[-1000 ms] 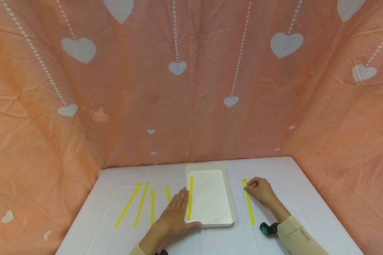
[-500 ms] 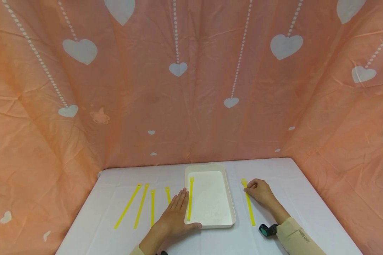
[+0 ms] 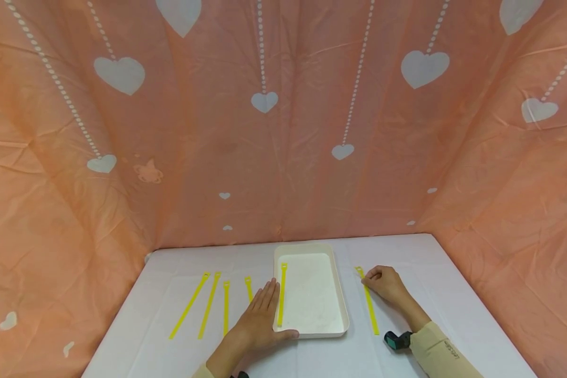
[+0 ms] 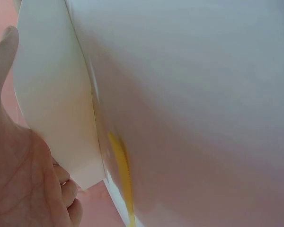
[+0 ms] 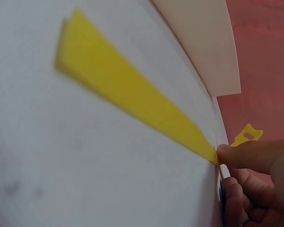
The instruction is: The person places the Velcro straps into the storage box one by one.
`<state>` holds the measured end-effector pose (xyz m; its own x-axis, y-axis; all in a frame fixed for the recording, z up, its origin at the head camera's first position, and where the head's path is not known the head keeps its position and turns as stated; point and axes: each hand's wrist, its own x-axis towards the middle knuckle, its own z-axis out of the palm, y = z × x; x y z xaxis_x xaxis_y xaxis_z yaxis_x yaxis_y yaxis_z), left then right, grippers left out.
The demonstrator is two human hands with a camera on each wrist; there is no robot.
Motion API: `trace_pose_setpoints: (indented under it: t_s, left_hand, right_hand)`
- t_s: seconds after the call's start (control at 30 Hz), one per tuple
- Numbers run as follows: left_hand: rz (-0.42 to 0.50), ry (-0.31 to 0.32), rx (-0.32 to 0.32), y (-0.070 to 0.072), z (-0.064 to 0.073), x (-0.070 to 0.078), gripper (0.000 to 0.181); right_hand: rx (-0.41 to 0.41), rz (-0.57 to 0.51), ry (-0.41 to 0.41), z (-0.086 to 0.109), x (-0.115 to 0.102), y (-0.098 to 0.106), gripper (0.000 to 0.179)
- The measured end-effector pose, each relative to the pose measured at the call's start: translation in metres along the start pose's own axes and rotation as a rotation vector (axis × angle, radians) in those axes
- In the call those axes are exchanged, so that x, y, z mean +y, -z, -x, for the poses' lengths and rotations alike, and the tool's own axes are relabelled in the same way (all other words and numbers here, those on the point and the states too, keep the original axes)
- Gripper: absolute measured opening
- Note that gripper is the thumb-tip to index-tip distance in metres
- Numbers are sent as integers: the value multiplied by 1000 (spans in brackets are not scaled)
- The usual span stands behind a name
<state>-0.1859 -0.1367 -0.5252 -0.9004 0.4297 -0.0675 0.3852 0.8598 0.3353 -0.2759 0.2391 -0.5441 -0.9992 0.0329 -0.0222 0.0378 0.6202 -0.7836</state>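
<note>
My right hand (image 3: 386, 283) pinches a yellow cable strap (image 3: 370, 315) just below its slotted head, right of the tray. In the right wrist view the strap's slotted head (image 5: 248, 135) sticks up past the thumb, while its broad tail (image 5: 137, 94) slants along the white cloth. My left hand (image 3: 257, 323) lies with straight fingers along the left side of a white tray (image 3: 314, 294), thumb at the front corner. The left wrist view shows the palm beside the tray's outer wall (image 4: 57, 94). Another yellow strap (image 3: 282, 294) lies inside the tray along its left wall.
Several more yellow straps lie spread left of the tray, the outermost strap (image 3: 189, 307) slanting most. The left hand partly covers the nearest strap (image 3: 249, 286). A white cloth (image 3: 170, 268) covers the table. Pink heart-patterned fabric (image 3: 302, 199) encloses the back and sides.
The slotted head of the strap in my right fingers has turned and tilted slightly to the left. My left hand and the tray have stayed in place.
</note>
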Motion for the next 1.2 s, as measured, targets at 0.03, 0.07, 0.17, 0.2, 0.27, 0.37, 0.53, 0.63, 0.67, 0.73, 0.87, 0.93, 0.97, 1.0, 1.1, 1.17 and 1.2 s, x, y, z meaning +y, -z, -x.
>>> trace_pose_setpoints:
  t_s: [0.03,0.07,0.17,0.2,0.27,0.37,0.53,0.63,0.67,0.73,0.87,0.93,0.97,1.0,1.1,1.17,1.2]
  left_hand:
    - [2,-2,2,0,0,0,130]
    - [0,-3,4,0,-1,0,130]
    - [7,-10,23,0,-1,-1,130]
    - [5,-10,25,0,-1,-2,130]
    - [8,-15,32,-1,-1,-3,130]
    - [11,-13,37,-3,-1,-4,130]
    - [26,-5,30,-3,0,-3,131]
    - [36,-6,12,-2,2,0,130]
    - [37,-5,7,-1,2,1,130]
    - [22,2,-3,0,3,2,129]
    - [-4,12,-8,1,3,4,128]
    - [-8,10,-7,1,3,4,128]
    - [-5,8,-5,1,2,4,127]
    - [0,6,-3,2,2,4,127]
    - [15,-4,1,2,1,2,128]
    - [19,-4,1,2,1,2,128]
    - [18,-2,-2,2,1,2,128]
  right_hand:
    - [1,0,1,-1,0,0,14]
    - [1,-3,3,-1,0,0,13]
    - [3,-19,2,-2,0,0,12]
    - [3,-25,3,-3,0,0,12]
    - [3,-35,2,-3,0,0,12]
    - [2,-47,-6,-3,1,-1,12]
    - [-9,-51,-27,-2,0,-1,13]
    - [-22,-61,-44,0,-2,-1,12]
    - [-27,-72,-43,0,-2,-1,12]
    - [-38,-97,-32,1,-5,-1,12]
    - [-47,-130,31,1,-13,-1,12]
    - [-35,-118,65,0,-18,-1,12]
    - [-26,-104,90,-1,-20,0,12]
    - [-14,-92,105,-1,-23,0,12]
    - [2,-71,152,-3,-30,3,12]
    - [7,-84,172,-3,-33,6,12]
    - [7,-98,180,-3,-35,7,12]
